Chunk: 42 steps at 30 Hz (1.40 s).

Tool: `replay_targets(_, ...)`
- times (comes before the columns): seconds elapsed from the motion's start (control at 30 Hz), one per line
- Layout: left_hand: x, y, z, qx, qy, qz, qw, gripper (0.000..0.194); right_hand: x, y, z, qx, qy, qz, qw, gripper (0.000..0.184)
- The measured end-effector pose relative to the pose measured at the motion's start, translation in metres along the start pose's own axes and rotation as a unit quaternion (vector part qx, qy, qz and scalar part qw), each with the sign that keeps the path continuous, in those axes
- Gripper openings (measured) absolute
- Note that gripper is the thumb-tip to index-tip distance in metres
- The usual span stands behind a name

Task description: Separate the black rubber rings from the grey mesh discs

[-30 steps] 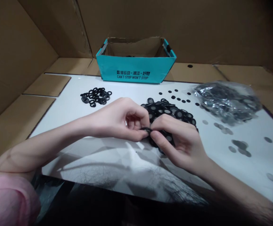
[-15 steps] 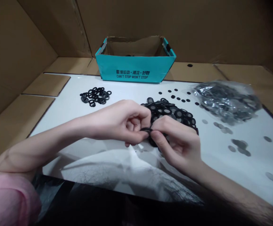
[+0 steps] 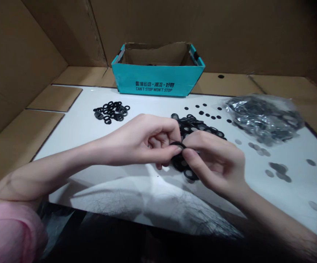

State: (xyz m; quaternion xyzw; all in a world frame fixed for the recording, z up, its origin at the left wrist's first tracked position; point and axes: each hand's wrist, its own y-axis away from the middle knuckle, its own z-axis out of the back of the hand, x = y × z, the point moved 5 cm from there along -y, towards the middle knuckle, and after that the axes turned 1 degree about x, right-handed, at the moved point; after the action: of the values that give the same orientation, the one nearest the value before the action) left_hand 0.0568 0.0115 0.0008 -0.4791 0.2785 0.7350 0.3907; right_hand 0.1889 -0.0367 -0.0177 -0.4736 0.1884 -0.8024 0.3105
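White surface (image 3: 92, 190): teal box (image 3: 158, 78) at its far edge, open-topped, front marked "CAN'T STOP WON'T STOP" beneath a line of Chinese characters; no brand identified. Clear bag (image 3: 265, 117) of dark pieces lies toward the far right corner. Left hand (image 3: 155, 140) and right hand (image 3: 215, 157) are together, both pinching one black ring (image 3: 178, 144) by thumb and fingers, above the near side of the pile of black rings with grey centres (image 3: 202, 128). Smaller cluster of black rings (image 3: 111, 111) sits toward the far left corner. Grey discs (image 3: 280, 168) lie near the right edge.
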Motion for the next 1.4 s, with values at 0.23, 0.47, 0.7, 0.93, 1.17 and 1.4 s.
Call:
replay_targets(0.23,0.002,0.0,0.004,0.047,-0.043,0.022,0.998,0.007,0.002,0.0,-0.005,0.007,-0.002,-0.004,1.0,0.014)
replay_targets(0.47,-0.002,0.002,0.002,0.011,-0.106,-0.025,0.994,0.009,-0.001,-0.003,-0.003,0.037,0.024,0.017,0.999,0.013)
replay_targets(0.7,-0.001,0.0,-0.003,0.047,-0.071,0.009,0.996,0.013,0.004,0.004,-0.005,-0.042,0.028,0.001,0.999,0.015)
replay_targets(0.93,-0.003,0.0,0.002,-0.014,-0.069,-0.028,0.997,0.009,-0.003,0.005,-0.004,-0.037,-0.011,-0.086,0.996,0.016)
replay_targets(1.17,-0.007,0.001,0.004,-0.052,-0.096,-0.1,0.989,0.021,-0.031,0.019,-0.011,-0.026,-0.213,-0.227,0.95,0.028)
replay_targets(1.4,-0.013,0.005,0.004,-0.073,-0.176,-0.156,0.969,0.009,-0.035,0.018,-0.017,0.007,-0.289,-0.257,0.922,0.033)
